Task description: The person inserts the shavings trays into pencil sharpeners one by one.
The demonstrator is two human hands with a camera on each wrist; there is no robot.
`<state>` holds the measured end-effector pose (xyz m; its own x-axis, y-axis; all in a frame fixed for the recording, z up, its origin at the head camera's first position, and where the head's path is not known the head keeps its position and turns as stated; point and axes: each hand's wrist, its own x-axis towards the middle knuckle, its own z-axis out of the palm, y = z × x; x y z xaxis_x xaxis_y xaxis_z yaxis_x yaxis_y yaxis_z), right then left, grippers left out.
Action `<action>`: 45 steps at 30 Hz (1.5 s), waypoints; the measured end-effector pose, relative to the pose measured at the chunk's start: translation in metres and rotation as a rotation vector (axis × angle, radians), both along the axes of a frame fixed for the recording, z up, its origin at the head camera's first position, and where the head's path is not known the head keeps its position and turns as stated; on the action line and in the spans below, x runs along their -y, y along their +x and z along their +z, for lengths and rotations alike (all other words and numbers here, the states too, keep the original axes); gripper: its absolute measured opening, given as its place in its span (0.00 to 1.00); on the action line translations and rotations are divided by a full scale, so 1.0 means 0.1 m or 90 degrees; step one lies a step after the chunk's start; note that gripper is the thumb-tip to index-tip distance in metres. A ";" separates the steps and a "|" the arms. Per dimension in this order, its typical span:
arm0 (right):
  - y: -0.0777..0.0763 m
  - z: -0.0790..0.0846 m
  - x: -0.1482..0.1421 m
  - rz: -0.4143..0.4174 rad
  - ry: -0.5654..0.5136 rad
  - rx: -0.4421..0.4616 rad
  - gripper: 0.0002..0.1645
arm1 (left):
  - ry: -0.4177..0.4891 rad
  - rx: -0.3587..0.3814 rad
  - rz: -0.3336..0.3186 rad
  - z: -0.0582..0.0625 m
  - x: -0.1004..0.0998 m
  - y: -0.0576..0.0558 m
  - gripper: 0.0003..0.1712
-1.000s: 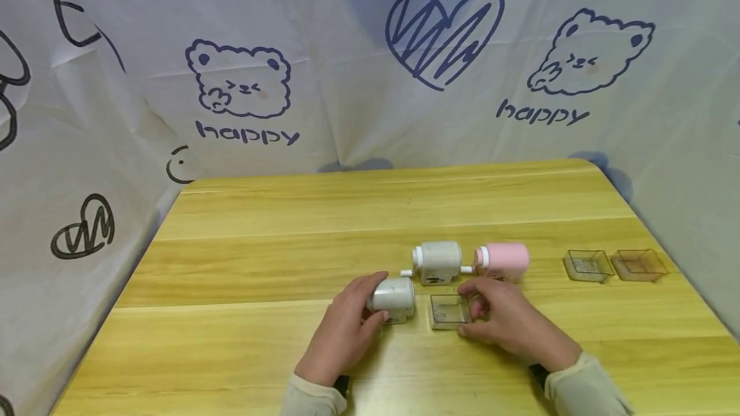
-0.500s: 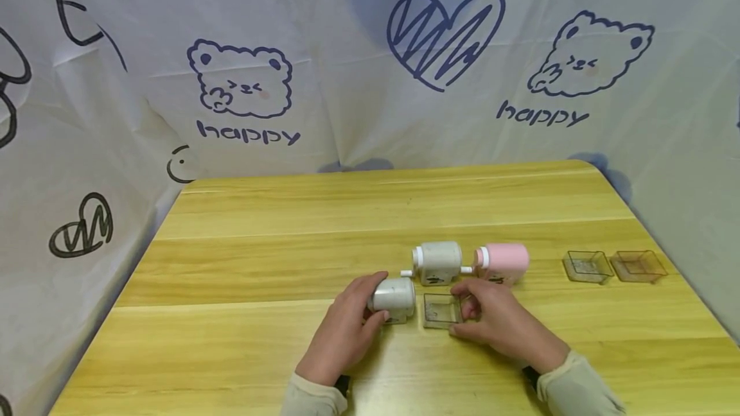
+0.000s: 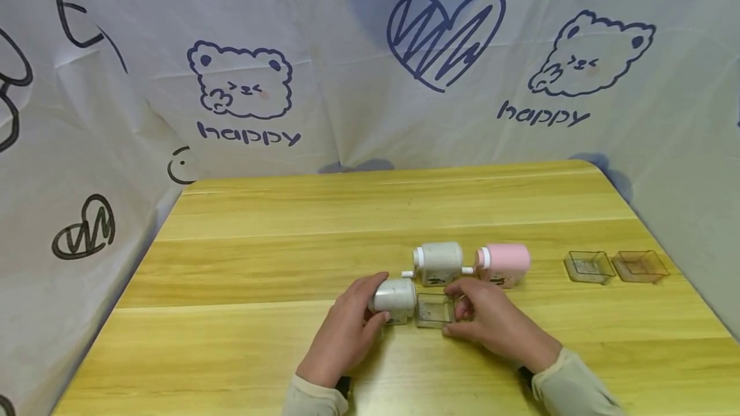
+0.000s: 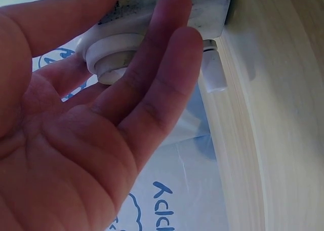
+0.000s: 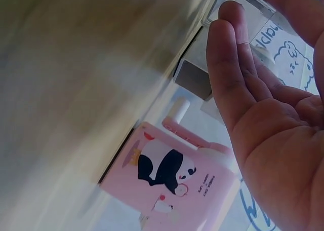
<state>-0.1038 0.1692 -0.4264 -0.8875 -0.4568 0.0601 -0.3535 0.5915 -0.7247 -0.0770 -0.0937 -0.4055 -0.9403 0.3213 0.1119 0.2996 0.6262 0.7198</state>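
My left hand (image 3: 345, 334) grips a white crank pencil sharpener (image 3: 395, 296) by its left side. In the left wrist view, the sharpener (image 4: 202, 10) shows its round front collar and a white crank knob (image 4: 214, 73). A clear shavings drawer (image 3: 435, 323) is pinched at its right end between the thumb and fingers of my right hand (image 3: 498, 325). The drawer's left end lies right beside the sharpener's right side; whether they touch, I cannot tell. Its clear plastic (image 5: 243, 5) shows only partly in the right wrist view.
Behind my hands stand a grey-white sharpener (image 3: 440, 262) and a pink one (image 3: 507, 262) with a panda print. Two more drawers, one greyish (image 3: 588, 268) and one pinkish-brown (image 3: 640, 267), lie at the right of the wooden table (image 3: 243, 262). A printed cloth (image 3: 347, 108) hangs behind.
My right hand has slid left with the clear drawer, closing the gap to the white sharpener. The left hand and its sharpener have stayed in place.
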 end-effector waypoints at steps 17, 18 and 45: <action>-0.02 -0.01 0.05 0.023 0.002 -0.006 0.31 | 0.002 -0.005 0.008 -0.01 0.00 0.01 0.32; -0.02 -0.01 0.05 0.024 0.002 -0.006 0.31 | 0.002 -0.005 0.008 -0.01 0.00 0.02 0.32; -0.04 0.01 0.13 0.042 0.022 0.004 0.31 | -0.003 -0.003 0.004 -0.02 -0.01 0.01 0.32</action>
